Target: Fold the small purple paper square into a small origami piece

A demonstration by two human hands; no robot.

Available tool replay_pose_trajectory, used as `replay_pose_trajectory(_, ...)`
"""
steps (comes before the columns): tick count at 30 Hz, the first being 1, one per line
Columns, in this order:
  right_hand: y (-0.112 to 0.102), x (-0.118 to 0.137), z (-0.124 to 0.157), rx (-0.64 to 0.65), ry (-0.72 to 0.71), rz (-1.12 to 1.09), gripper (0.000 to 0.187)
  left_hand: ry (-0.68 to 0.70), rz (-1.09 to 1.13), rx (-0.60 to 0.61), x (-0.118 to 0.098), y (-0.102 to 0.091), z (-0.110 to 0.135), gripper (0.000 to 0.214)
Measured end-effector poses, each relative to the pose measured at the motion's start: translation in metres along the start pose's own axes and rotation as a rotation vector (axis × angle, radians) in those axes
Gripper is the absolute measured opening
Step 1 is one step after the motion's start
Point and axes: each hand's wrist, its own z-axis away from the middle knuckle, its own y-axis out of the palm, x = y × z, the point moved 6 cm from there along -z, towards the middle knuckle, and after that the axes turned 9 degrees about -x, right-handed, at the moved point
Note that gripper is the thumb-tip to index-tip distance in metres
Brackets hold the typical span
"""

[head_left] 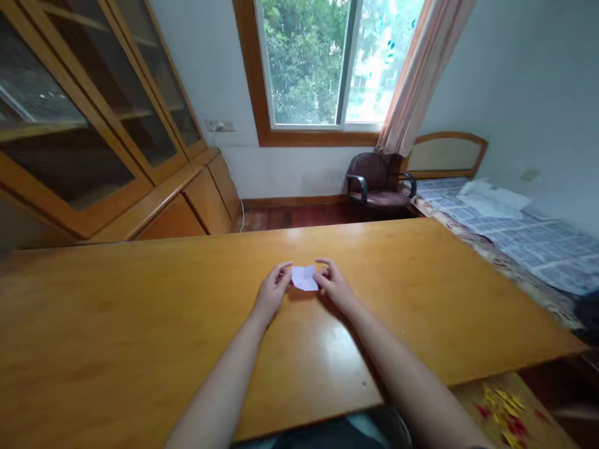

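Observation:
A small, pale lilac piece of paper point(304, 278) with crease lines is held between my two hands, just above the wooden table point(163, 324). My left hand point(275, 288) pinches its left edge between thumb and fingers. At the right edge, my right hand point(331, 282) grips the paper with the thumb in front, its index finger raised and curved above. A faint shadow falls on the tabletop below the sheet.
Glass-door cabinets point(103, 93) line the left wall. Beyond the table are a maroon armchair point(381, 187) and a window point(322, 62). A bed point(505, 218) stands along the right. Low at the right front, yellow and red pieces point(508, 411) lie on a lower surface.

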Motion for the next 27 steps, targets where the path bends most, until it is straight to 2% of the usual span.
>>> replay_pose_trajectory(5, -0.003, 0.001, 0.001, -0.016, 0.036, -0.034, 0.046, 0.2, -0.106, -0.009, -0.019, -0.002, 0.005, 0.027)
replay_pose_trajectory(10, -0.002, 0.0, 0.0, 0.018, 0.035, -0.049, 0.042, 0.258, -0.153, 0.006, -0.023, -0.001, 0.007, 0.017)
replay_pose_trajectory(13, -0.001, 0.0, 0.001, 0.036, 0.047, -0.032, 0.037, 0.219, -0.11, 0.004, -0.02, -0.003, 0.004, 0.013)
replay_pose_trajectory(17, 0.001, 0.001, 0.003, 0.065, 0.068, 0.002, 0.031, 0.097, 0.008, 0.025, -0.014, -0.006, -0.001, 0.019)
replay_pose_trajectory(20, 0.001, 0.004, 0.003, 0.062, 0.009, 0.083, 0.026, 0.002, 0.055, 0.03, -0.01, -0.007, -0.002, 0.021)
replay_pose_trajectory(23, 0.002, 0.012, 0.003, 0.072, -0.117, 0.171, 0.025, -0.087, 0.122, -0.013, -0.005, -0.009, -0.002, 0.022)
replay_pose_trajectory(27, 0.007, 0.015, 0.006, 0.136, -0.154, 0.203, 0.025, -0.146, 0.192, -0.038, 0.002, -0.007, -0.002, 0.026)
